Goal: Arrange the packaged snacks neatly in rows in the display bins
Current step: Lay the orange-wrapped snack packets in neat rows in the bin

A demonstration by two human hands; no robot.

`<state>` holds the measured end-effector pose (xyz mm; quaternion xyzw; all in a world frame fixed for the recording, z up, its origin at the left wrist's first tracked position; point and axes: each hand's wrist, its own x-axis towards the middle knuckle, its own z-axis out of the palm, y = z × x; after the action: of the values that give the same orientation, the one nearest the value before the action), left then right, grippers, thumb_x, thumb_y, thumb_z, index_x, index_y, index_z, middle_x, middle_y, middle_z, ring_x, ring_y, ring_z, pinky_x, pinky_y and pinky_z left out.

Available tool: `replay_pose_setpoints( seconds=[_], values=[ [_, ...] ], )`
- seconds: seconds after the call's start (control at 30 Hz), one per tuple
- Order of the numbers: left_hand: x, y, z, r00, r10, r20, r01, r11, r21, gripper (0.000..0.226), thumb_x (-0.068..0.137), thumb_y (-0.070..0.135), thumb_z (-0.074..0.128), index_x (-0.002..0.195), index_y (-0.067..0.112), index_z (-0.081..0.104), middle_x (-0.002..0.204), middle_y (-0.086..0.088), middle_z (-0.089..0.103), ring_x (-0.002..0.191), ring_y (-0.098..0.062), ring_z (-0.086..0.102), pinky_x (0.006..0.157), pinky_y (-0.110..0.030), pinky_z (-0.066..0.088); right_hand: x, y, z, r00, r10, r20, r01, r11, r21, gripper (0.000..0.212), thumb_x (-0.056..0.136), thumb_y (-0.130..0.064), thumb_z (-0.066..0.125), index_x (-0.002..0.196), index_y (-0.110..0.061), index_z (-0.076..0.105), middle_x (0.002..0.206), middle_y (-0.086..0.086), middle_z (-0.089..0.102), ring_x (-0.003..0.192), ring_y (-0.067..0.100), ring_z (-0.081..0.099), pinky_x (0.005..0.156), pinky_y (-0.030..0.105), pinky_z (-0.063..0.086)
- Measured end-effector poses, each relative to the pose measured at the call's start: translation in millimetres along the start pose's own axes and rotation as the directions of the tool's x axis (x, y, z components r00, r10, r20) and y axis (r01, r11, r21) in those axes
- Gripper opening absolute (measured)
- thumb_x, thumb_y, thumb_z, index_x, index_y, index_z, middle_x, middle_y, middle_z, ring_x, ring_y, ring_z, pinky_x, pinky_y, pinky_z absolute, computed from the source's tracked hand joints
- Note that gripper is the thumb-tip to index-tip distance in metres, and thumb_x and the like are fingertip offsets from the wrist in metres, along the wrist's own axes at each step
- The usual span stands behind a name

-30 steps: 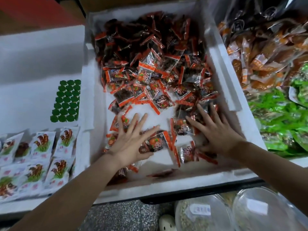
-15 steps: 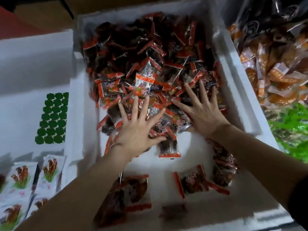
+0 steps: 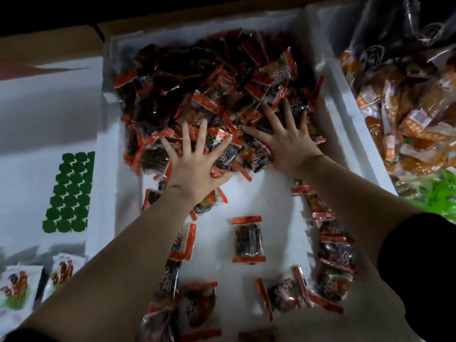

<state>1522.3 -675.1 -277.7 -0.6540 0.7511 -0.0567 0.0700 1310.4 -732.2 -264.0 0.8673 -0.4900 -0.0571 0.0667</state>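
While both palms lie flat, the left hand and right hand press, fingers spread, on the snack pile. One loose packet lies at lower centre in the white bin.

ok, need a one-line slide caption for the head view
Left hand and right hand press flat, fingers spread, on the heap of red-edged snack packets in the white foam bin.

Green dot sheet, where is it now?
In the head view the green dot sheet lies left of the white foam bin, beyond the mushroom-print packets.
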Motion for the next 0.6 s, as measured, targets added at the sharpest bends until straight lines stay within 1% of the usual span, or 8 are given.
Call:
replay_pose_setpoints(
  seconds=[0.1, 0.23, 0.33, 0.4, 0.43, 0.47, 0.53, 0.6],
  values=[
    [-9.7, 1.5, -7.2, 0.998, 0.015, 0.059, -0.014, 1.000, -0.011, 0.076, 0.081, 0.078, 0.015, 0.140, 0.047, -0.024, 0.149, -0.008, -0.038, 0.139, -0.042, -0.024, 0.103, -0.071, -0.007, -6.3, -6.2, -11.8, 0.997, 0.009, 0.072, -0.011, 0.999, 0.030, 0.100, 0.074, -0.070, 0.053, 0.145, -0.044, -0.011, 0.154, 0.010, -0.024, 0.138, 0.048, -0.017, 0.107, 0.071, 0.007],
    [-41.0, 5.9, -17.4, 0.991, 0.100, 0.092, -0.087, 0.987, -0.131, 0.065, 0.091, 0.064, 0.023, 0.148, 0.044, -0.002, 0.154, -0.007, -0.027, 0.141, -0.035, -0.024, 0.105, -0.067, -0.012, -37.6, -6.2, -20.4, 0.983, -0.010, 0.185, -0.001, 0.998, 0.059, 0.111, 0.071, -0.069, 0.059, 0.146, -0.036, -0.016, 0.153, 0.012, -0.026, 0.139, 0.046, -0.017, 0.107, 0.068, 0.004],
    [-76.3, 9.7, -22.1, 0.989, 0.130, 0.064, -0.110, 0.961, -0.253, 0.055, 0.096, 0.052, 0.030, 0.148, 0.035, 0.023, 0.159, -0.009, 0.004, 0.145, -0.032, -0.003, 0.109, -0.063, -0.004, -79.4, -13.2, -20.5, 0.987, -0.045, 0.157, 0.031, 0.995, 0.091, 0.104, 0.081, -0.049, 0.065, 0.149, -0.028, -0.011, 0.155, 0.015, -0.016, 0.141, 0.042, -0.013, 0.111, 0.061, 0.004],
    [-104.2, 12.1, -22.4, 0.979, 0.202, 0.019, -0.190, 0.948, -0.257, 0.050, 0.092, 0.045, 0.034, 0.133, 0.023, 0.050, 0.143, -0.013, 0.042, 0.135, -0.035, 0.033, 0.107, -0.065, 0.021, -110.7, -25.3, -17.9, 0.988, -0.146, 0.046, 0.136, 0.975, 0.178, 0.093, 0.077, -0.028, 0.073, 0.149, -0.017, 0.016, 0.151, 0.021, 0.020, 0.140, 0.040, 0.014, 0.110, 0.056, 0.020],
    [-118.7, 11.9, -19.0, 0.969, 0.247, -0.006, -0.242, 0.941, -0.237, 0.048, 0.086, 0.042, 0.036, 0.122, 0.020, 0.059, 0.130, -0.012, 0.053, 0.123, -0.034, 0.047, 0.103, -0.061, 0.033, -124.9, -32.6, -16.4, 0.979, -0.200, -0.028, 0.201, 0.951, 0.235, 0.085, 0.072, -0.023, 0.077, 0.143, -0.012, 0.032, 0.138, 0.022, 0.040, 0.130, 0.039, 0.034, 0.104, 0.052, 0.034],
    [-133.6, 11.0, -14.4, 0.961, 0.277, -0.025, -0.276, 0.937, -0.216, 0.046, 0.082, 0.042, 0.038, 0.114, 0.020, 0.063, 0.120, -0.009, 0.059, 0.114, -0.030, 0.053, 0.101, -0.052, 0.038, -138.4, -40.0, -15.0, 0.969, -0.247, -0.012, 0.239, 0.926, 0.291, 0.076, 0.072, -0.024, 0.077, 0.137, -0.011, 0.039, 0.129, 0.019, 0.049, 0.118, 0.036, 0.047, 0.098, 0.046, 0.042],
    [-163.7, 11.6, -8.0, 0.955, 0.296, 0.014, -0.287, 0.937, -0.198, 0.045, 0.078, 0.046, 0.040, 0.106, 0.023, 0.066, 0.105, -0.001, 0.064, 0.102, -0.023, 0.055, 0.092, -0.037, 0.035, -162.7, -59.3, -14.4, 0.930, -0.333, 0.159, 0.261, 0.898, 0.355, 0.065, 0.086, -0.036, 0.061, 0.142, -0.020, 0.032, 0.137, 0.009, 0.039, 0.122, 0.027, 0.045, 0.099, 0.033, 0.040],
    [-185.4, 12.7, -3.3, 0.951, 0.301, 0.067, -0.284, 0.940, -0.188, 0.045, 0.070, 0.053, 0.050, 0.099, 0.022, 0.066, 0.095, 0.002, 0.065, 0.093, -0.020, 0.059, 0.081, -0.033, 0.033, -179.1, -68.3, -6.1, 0.893, -0.331, 0.304, 0.216, 0.910, 0.355, 0.067, 0.092, -0.041, 0.051, 0.147, -0.027, 0.017, 0.144, 0.001, 0.024, 0.129, 0.019, 0.034, 0.102, 0.027, 0.032]
  ],
)
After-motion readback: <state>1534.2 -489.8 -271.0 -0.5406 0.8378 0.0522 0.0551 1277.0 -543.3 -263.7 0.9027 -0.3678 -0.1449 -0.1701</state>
